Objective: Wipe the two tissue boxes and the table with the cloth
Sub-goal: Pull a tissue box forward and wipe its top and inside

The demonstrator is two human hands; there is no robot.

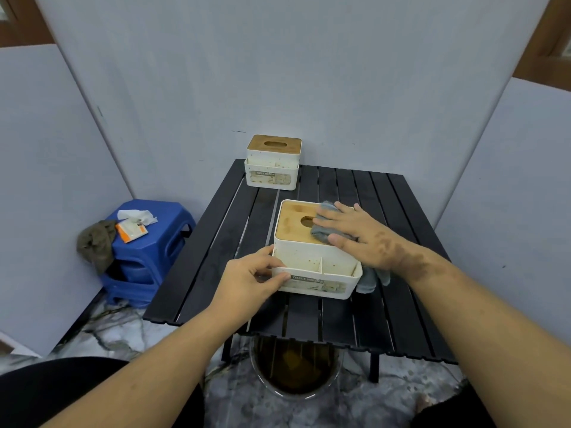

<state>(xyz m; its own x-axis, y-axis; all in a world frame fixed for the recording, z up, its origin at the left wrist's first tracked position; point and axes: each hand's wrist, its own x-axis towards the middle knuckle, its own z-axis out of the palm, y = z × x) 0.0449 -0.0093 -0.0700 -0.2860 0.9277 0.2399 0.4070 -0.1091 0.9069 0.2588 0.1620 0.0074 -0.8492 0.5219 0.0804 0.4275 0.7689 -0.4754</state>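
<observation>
The left hand is nearest, its thumb and fingers pinched round the front-left corner of the near box, thumb lying along the front tray rim. That box stands on the black slatted table, toward the middle, with its label facing the person. The right hand lies flat on the bamboo lid, fingers spread and fairly straight, pressing the grey cloth down beside the oval slot; more cloth trails off the box's right side and hangs to the tabletop. The far box stands at the table's back-left corner, well apart and untouched by either hand. The near box looks like light, stiff plastic with a smooth lid, so I judge it would skid on the slats under a sideways wipe unless braced; the corner and tray rim give a firm purchase, better than the slick walls. The lid probably lifts off, so pressure should go downward rather than up at its edge. The cloth is soft and limp, best bunched under the palm so that the loose tail does not drag.
</observation>
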